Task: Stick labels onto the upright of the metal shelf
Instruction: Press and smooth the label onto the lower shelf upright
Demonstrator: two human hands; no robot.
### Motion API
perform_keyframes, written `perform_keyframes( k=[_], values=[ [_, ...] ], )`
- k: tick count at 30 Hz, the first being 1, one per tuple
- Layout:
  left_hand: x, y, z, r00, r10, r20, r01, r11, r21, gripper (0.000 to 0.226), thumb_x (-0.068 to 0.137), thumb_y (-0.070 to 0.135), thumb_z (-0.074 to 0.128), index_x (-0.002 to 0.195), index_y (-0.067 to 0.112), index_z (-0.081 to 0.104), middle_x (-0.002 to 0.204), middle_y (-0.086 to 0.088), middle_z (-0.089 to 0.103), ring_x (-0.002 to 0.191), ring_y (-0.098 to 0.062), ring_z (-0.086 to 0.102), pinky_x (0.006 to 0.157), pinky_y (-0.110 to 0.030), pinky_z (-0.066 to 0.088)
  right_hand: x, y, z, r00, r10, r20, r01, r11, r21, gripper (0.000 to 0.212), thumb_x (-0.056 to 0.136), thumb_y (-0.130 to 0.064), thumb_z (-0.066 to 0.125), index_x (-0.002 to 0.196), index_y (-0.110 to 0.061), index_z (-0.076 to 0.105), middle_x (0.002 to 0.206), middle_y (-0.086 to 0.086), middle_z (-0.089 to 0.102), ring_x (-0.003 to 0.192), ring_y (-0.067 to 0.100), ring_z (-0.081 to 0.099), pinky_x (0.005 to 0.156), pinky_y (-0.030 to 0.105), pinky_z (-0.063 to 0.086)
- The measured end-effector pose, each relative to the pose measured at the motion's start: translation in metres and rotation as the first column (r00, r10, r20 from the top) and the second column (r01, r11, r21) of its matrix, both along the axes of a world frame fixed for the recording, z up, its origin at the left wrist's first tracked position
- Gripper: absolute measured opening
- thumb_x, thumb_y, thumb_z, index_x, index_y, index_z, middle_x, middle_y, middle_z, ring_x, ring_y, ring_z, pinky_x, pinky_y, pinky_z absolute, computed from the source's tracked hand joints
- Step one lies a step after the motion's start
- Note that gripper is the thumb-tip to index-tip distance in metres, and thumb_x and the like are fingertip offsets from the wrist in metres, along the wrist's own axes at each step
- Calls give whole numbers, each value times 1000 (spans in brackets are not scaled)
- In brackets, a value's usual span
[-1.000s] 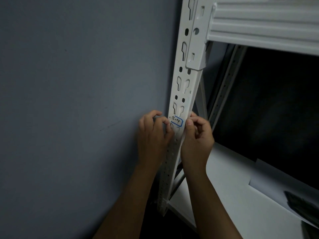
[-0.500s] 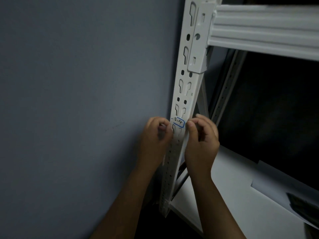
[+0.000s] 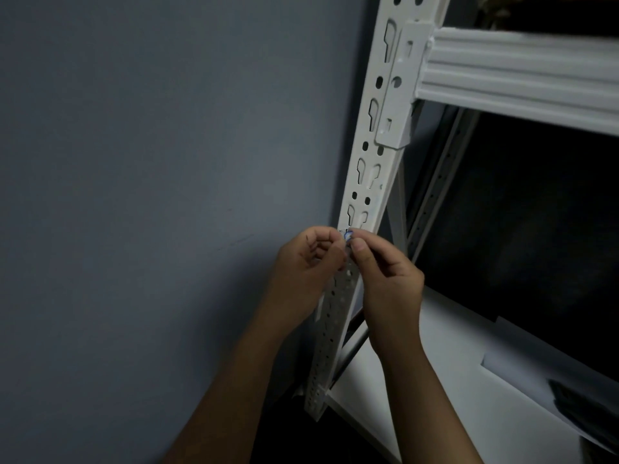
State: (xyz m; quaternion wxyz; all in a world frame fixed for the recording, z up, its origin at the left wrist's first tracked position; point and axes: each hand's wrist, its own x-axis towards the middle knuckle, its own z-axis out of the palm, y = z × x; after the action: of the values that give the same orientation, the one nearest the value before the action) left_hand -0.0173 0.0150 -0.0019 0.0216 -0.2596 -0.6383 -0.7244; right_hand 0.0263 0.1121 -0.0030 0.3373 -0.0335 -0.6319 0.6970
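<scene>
Both hands, left hand (image 3: 306, 262) and right hand (image 3: 385, 279), pinch a label (image 3: 347, 234) before the upright (image 3: 365, 185).

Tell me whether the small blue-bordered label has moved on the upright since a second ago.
Yes. The small blue-bordered paper label, earlier flat on the white slotted metal upright, is now crumpled between both hands' fingertips, apparently peeled up from it.

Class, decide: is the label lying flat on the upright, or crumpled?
Crumpled: the label is bunched between both hands' fingertips, not flat on the upright.
</scene>
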Motion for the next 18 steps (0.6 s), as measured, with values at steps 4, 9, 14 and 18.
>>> perform_keyframes(
  k=[4,9,14,18],
  values=[
    [-2,-1,-2,1000,-10,14,10,1000,9,14,91,7,56,82,17,59,65,11,65,65,-1,61,66,-16,50,0,-3,-2,1000,11,14,-11,1000,2,22,86,0,64,90,-20,72,91,-5,74,92,7,69,86,20,53],
    [-3,-4,-4,1000,6,13,-6,1000,-9,12,91,10,57,83,18,60,66,12,64,67,-2,60,66,-17,50,-3,-3,-3,1000,1,-2,-1,1000,11,21,86,0,64,87,-19,72,83,-8,73,85,5,68,77,15,51],
    [-3,-3,-3,997,74,31,-74,997,9,12,90,10,58,84,20,60,68,12,66,67,0,62,65,-13,49,-4,-3,-5,999,-41,7,41,999,32,18,89,-2,61,87,-18,69,86,-4,70,85,9,66,81,21,53],
    [-5,2,-6,978,210,10,-209,977,-42,9,91,13,59,87,21,61,74,12,63,68,7,60,61,-7,44,-6,4,-9,991,-131,15,130,991,39,16,90,-4,61,88,-18,67,87,-2,68,85,10,66,81,22,54]
  ],
)
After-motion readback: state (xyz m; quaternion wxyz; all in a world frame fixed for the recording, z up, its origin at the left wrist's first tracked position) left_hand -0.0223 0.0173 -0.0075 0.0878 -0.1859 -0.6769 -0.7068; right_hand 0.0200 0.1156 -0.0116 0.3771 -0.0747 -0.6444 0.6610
